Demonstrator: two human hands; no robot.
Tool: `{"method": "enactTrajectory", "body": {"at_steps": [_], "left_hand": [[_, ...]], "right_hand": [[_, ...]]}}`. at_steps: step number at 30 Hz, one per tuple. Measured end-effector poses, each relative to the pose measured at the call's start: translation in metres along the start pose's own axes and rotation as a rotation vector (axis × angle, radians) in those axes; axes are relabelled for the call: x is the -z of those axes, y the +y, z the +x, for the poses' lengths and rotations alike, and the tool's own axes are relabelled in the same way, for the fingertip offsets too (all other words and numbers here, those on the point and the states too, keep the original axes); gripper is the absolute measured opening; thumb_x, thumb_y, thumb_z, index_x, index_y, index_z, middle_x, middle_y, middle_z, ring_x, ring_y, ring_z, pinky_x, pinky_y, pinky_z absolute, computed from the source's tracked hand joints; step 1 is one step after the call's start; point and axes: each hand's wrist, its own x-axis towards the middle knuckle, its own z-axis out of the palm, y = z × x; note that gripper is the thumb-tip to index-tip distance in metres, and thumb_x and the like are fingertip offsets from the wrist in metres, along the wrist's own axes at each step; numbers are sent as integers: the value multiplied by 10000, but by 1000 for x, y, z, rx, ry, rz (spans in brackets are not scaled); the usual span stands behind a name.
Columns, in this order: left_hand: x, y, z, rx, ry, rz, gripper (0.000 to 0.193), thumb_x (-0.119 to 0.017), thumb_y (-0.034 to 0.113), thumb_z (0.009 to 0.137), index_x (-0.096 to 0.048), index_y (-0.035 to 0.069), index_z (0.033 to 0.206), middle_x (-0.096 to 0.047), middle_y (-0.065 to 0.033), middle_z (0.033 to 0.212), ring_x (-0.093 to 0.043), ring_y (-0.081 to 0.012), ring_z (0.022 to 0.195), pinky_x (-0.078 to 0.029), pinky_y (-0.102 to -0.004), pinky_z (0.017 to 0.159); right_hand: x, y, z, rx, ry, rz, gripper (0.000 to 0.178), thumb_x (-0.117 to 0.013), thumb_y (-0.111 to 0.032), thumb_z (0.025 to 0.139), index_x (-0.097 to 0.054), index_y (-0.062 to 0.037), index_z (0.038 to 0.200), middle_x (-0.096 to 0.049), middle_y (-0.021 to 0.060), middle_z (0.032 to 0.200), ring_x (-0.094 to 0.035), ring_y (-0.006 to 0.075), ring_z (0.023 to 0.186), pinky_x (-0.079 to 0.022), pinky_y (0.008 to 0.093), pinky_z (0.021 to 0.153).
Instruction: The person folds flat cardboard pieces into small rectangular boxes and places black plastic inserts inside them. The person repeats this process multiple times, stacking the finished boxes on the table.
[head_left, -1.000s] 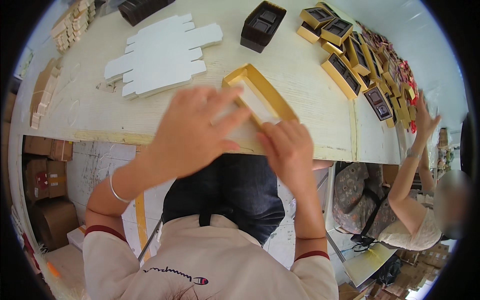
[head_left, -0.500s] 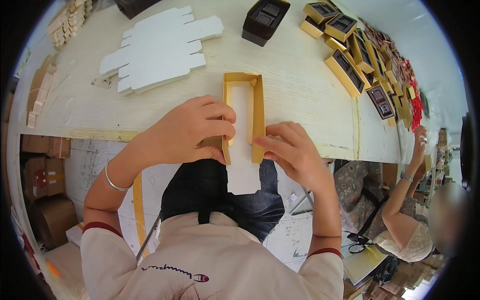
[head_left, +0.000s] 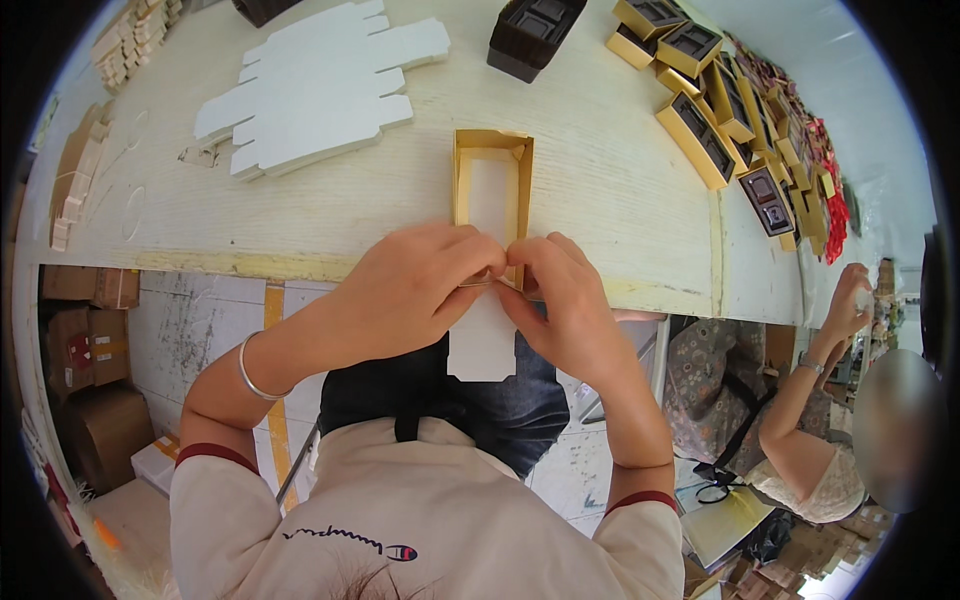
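A long open cardboard box (head_left: pixel 491 145), gold outside with a white floor, lies lengthwise in front of me at the table's near edge. Its far end stands folded up, while the white near flap hangs out flat past the edge over my lap. My left hand (head_left: pixel 425 285) pinches the near end of the left wall, the fingers bent inward. Opposite it, my right hand (head_left: pixel 565 305) pinches the near end of the right wall. Both sets of fingertips almost meet over the middle of the box, and they hide the folded corners there.
Flat white box blanks (head_left: pixel 310 90) lie stacked beyond my left hand. Dark plastic trays (head_left: pixel 535 35) stand at the far middle. Gold boxes with dark inserts (head_left: pixel 697 140) crowd the right side. Another person's hand (head_left: pixel 848 300) is at the far right.
My hands have come together from the sides, bringing the near ends of both box walls inward. The box has shifted slightly away from me.
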Motion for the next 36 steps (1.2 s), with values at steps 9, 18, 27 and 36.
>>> {"method": "enactTrajectory", "body": {"at_steps": [9, 18, 27, 36], "left_hand": [[6, 5, 0, 126, -70, -113, 38, -633, -26, 831, -609, 1, 819, -545, -70, 781, -509, -164, 586, -407, -272, 528], [27, -5, 8, 230, -326, -500, 305, -645, 145, 905, -487, 40, 1144, -560, -83, 1051, -545, -130, 778, -438, -235, 686], [-2, 8, -5, 209, 80, -218, 130, -569, 9, 917, -519, 26, 1035, -468, -133, 1220, -577, -171, 709, -482, -292, 611], [-6, 3, -10, -9, 7, 190, 124, -699, 82, 808, -608, 12, 854, -589, -80, 844, -565, -287, 645, -465, -349, 564]], "right_hand": [[14, -17, -24, 183, -58, -351, 531, -690, 26, 635, -584, 9, 1155, -567, 146, 1051, -582, 306, 924, -462, 372, 763], [-6, 12, -20, 120, 213, 102, 210, -705, 39, 753, -636, 22, 950, -552, 157, 1047, -579, 253, 787, -510, 326, 695], [-17, -11, -14, -10, 283, -188, 266, -743, 23, 746, -634, -13, 986, -538, 147, 1015, -543, 209, 737, -475, 306, 588], [-5, -10, -5, 46, -90, -367, 238, -665, -56, 723, -625, -33, 956, -548, 107, 906, -539, 245, 734, -396, 336, 611]]}}
